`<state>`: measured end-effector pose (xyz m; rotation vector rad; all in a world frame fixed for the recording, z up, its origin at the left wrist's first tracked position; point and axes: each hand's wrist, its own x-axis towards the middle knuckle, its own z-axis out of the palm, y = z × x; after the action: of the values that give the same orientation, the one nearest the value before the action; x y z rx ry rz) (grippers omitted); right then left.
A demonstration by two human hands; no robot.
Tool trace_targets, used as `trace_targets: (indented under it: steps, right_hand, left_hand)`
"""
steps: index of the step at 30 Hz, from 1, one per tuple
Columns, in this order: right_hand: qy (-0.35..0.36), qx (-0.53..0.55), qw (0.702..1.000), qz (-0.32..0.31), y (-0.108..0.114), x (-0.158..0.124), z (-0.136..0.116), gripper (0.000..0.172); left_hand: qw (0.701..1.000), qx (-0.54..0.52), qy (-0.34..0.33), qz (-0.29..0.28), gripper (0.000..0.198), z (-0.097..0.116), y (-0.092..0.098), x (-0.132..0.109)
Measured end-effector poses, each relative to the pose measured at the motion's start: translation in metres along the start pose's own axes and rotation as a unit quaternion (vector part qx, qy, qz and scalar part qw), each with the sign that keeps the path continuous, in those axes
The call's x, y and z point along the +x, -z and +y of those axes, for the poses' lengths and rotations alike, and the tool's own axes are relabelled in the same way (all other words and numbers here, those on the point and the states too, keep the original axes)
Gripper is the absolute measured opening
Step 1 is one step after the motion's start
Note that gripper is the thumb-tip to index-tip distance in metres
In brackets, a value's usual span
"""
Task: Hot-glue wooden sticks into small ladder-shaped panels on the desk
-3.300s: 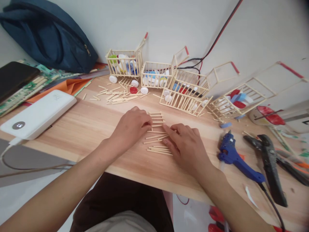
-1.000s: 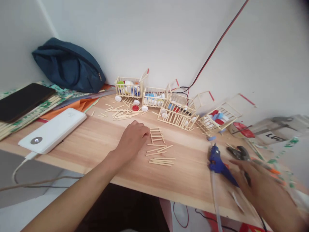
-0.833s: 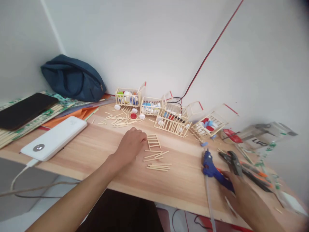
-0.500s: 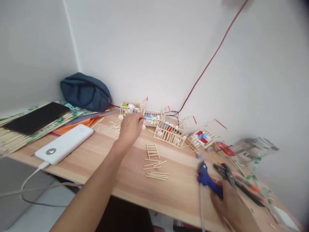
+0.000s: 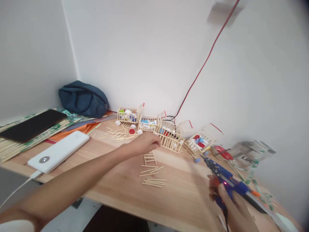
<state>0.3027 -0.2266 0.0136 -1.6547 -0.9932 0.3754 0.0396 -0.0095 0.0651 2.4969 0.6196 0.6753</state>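
My right hand (image 5: 228, 204) is wrapped round a blue hot glue gun (image 5: 220, 172) with a lit red light, held above the table with its nozzle pointing to the far left. My left hand (image 5: 146, 142) is closed, fingertips together, over the table in front of the small stick carts; whatever it may pinch is too small to make out. Just below it lies a little ladder-shaped stick frame (image 5: 150, 158), partly covered by the hand. Nearer me are loose cut sticks (image 5: 152, 170) and a small bundle of sticks (image 5: 154, 182).
Several stick carts holding coloured bottle caps, one a cart (image 5: 201, 141) at the right, line the wall. A blue pouch (image 5: 83, 100), a white power bank (image 5: 59, 151) and a black phone (image 5: 31, 125) occupy the left. A printed plastic bag (image 5: 251, 154) stands at the right.
My right hand has lifted the glue gun off the table and turned its nozzle towards the carts. My left hand has moved right, from the left-hand carts to above the ladder-shaped frame.
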Motion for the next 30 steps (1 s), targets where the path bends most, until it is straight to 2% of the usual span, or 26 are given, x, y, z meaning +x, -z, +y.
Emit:
trace_targets:
  steps: [4, 7, 11, 14, 18, 23, 30]
  right_hand:
    - [-0.086, 0.123, 0.988, -0.045, -0.028, 0.006, -0.016, 0.038]
    - [-0.105, 0.207, 0.963, -0.139, -0.054, 0.017, -0.032, 0.037]
    - [-0.100, 0.205, 0.950, -0.212, -0.087, 0.026, -0.046, 0.039]
    - [-0.101, 0.171, 0.950, -0.242, -0.104, 0.028, -0.043, 0.042]
    - [-0.104, 0.137, 0.950, -0.260, -0.113, 0.031, -0.027, 0.046]
    - [-0.113, 0.083, 0.951, -0.276, -0.111, 0.033, -0.009, 0.050]
    - [-0.091, 0.038, 0.939, -0.330, -0.112, 0.032, 0.001, 0.053]
  left_hand:
    - [0.997, -0.009, 0.078, 0.028, 0.018, -0.021, -0.009, -0.035]
    - [0.993, -0.022, 0.120, 0.004, 0.012, -0.025, -0.016, -0.050]
    - [0.987, -0.030, 0.154, -0.020, 0.010, -0.022, -0.026, -0.058]
    - [0.987, -0.017, 0.156, -0.028, 0.009, -0.021, -0.033, -0.061]
    - [0.992, 0.001, 0.127, -0.029, 0.013, -0.023, -0.037, -0.064]
    - [0.991, 0.046, 0.116, -0.042, 0.012, -0.026, -0.039, -0.066]
    - [0.995, 0.079, 0.058, -0.021, 0.016, -0.031, -0.047, -0.066]
